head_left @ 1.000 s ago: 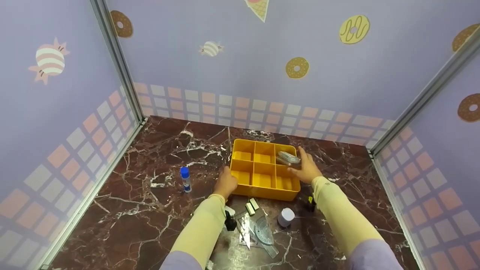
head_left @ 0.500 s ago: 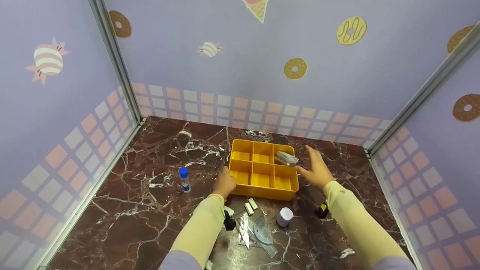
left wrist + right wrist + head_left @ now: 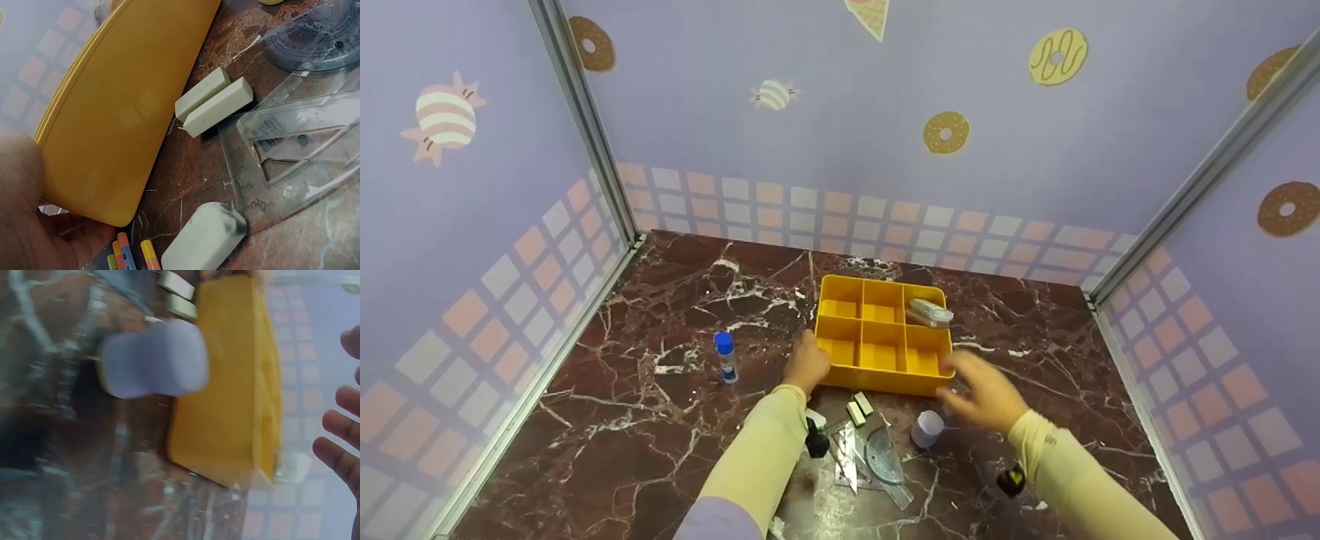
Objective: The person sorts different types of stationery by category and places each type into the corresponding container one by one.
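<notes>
A yellow compartment box [image 3: 885,379] stands on the dark marble-patterned table. My left hand [image 3: 807,363] grips its left front corner; in the left wrist view the fingers [image 3: 84,239] curl beneath the bottom edge. My right hand [image 3: 981,391] is near the right front corner, fingers spread and holding nothing; in the right wrist view the fingers [image 3: 343,430] stand apart from the box. A clear plastic case [image 3: 931,313] lies in the back right compartment. In front of the box stands a whitish cylindrical container [image 3: 927,429], blurred in the right wrist view.
Two white erasers [image 3: 211,101] lie before the box, beside a clear protractor [image 3: 883,456] and a set square [image 3: 292,152]. A rounded white piece [image 3: 205,239] and several coloured sticks [image 3: 125,250] lie near my left hand. A blue-capped glue stick [image 3: 726,358] stands left.
My right hand has left the box's right side, moved outward, then come toward the front right corner. My left hand keeps its hold, and the box stays about where it was.
</notes>
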Action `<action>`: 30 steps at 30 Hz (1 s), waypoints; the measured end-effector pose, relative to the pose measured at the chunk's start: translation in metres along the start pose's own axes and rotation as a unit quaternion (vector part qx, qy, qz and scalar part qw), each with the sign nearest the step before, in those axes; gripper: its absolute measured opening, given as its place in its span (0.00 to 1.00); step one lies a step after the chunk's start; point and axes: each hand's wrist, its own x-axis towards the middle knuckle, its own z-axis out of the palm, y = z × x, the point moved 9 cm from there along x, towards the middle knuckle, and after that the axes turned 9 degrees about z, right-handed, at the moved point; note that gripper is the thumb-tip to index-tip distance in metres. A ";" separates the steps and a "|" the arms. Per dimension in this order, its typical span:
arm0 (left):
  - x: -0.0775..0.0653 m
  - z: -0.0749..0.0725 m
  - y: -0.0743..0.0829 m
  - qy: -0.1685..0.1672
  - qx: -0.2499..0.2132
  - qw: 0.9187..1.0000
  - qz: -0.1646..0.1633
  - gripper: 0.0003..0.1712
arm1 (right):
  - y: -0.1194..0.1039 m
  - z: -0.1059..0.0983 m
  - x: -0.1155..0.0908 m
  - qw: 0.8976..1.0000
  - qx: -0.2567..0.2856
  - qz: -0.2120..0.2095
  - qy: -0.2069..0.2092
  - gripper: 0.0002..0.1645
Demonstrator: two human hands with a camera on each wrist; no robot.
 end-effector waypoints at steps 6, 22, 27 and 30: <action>0.000 0.000 0.000 -0.002 -0.010 1.000 -0.002 0.26 | -0.004 0.028 -0.025 0.999 0.001 -0.009 -0.043 0.17; 0.001 0.005 -0.003 -0.005 -0.007 1.000 -0.004 0.27 | 0.006 0.072 -0.057 0.998 0.011 0.051 -0.039 0.21; -0.001 0.005 -0.005 -0.009 -0.009 1.000 -0.003 0.27 | 0.005 0.074 -0.060 0.999 0.022 0.038 -0.008 0.20; 0.001 0.003 -0.005 -0.009 -0.010 1.000 -0.005 0.27 | 0.007 0.074 -0.058 0.999 0.030 0.034 0.003 0.19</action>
